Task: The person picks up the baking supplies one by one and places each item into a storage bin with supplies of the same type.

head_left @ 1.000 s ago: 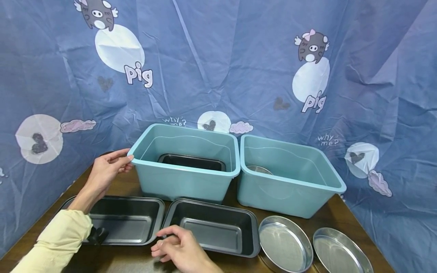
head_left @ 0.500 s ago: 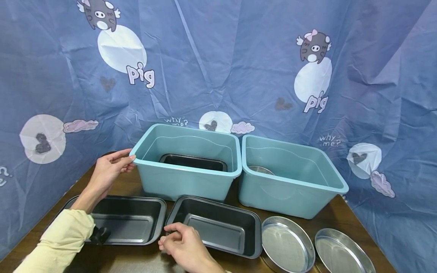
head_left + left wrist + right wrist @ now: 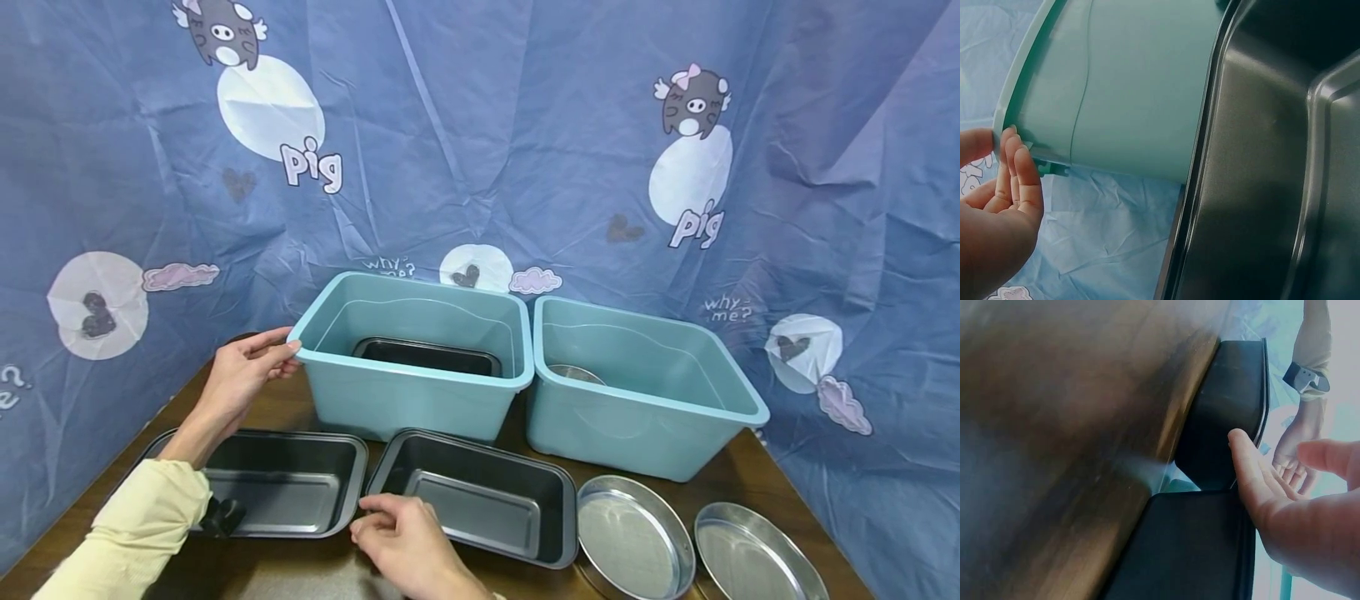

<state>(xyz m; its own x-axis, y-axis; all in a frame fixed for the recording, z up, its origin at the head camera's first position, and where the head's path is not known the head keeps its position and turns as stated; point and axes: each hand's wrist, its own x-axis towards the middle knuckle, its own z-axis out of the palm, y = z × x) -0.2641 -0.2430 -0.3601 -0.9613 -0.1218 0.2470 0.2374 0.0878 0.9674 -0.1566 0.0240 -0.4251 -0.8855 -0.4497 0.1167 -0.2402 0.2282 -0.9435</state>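
My left hand (image 3: 240,375) pinches the left corner of the rim of a teal plastic bin (image 3: 397,404), thumb on one side of the rim and fingers on the other, as the left wrist view shows. A black loaf pan (image 3: 427,357) lies inside that bin. Under my left forearm sits another black loaf pan (image 3: 277,492). My right hand (image 3: 412,542) is at the left front corner of a further black loaf pan (image 3: 480,508). In the right wrist view its thumb and fingers are apart with nothing between them; whether they touch the pan I cannot tell.
A second teal bin (image 3: 607,437) stands right beside the first, with part of a round metal pan (image 3: 576,373) inside. Two round metal pans (image 3: 633,533) are at the table's front right. Blue printed cloth (image 3: 480,150) hangs behind the brown table (image 3: 292,575).
The loaf pan by my right hand has turned slightly, its far left corner shifting away from me. My right hand has moved slightly right. The left hand keeps its hold on the bin's rim.
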